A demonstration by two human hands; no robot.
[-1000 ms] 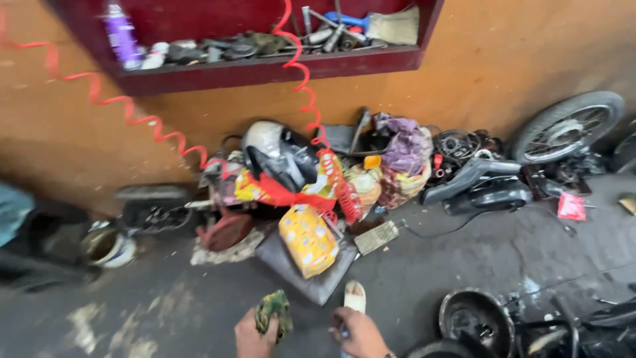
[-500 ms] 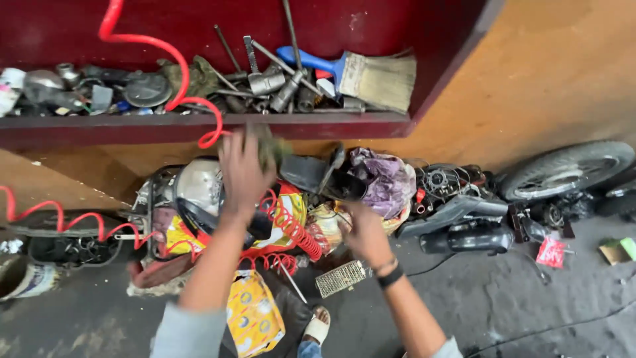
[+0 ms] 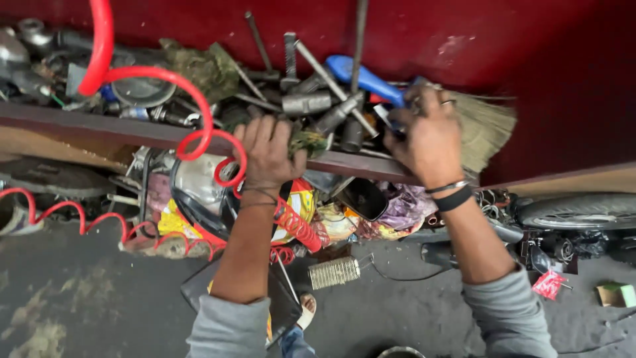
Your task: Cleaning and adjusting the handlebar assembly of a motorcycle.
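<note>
The left hand [image 3: 268, 151] closes around a greenish rag [image 3: 306, 142] at the front edge of the red shelf [image 3: 159, 132]. The right hand [image 3: 430, 136] rests half-curled among the tools beside a blue handle [image 3: 361, 76] and brush [image 3: 487, 129]; its grip is unclear. Nothing is lifted clear yet.

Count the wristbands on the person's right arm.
2, both on the right wrist below the right hand: a thin silver bracelet nearer the hand, and a wider black band just beneath it. None looks hidden.
</note>
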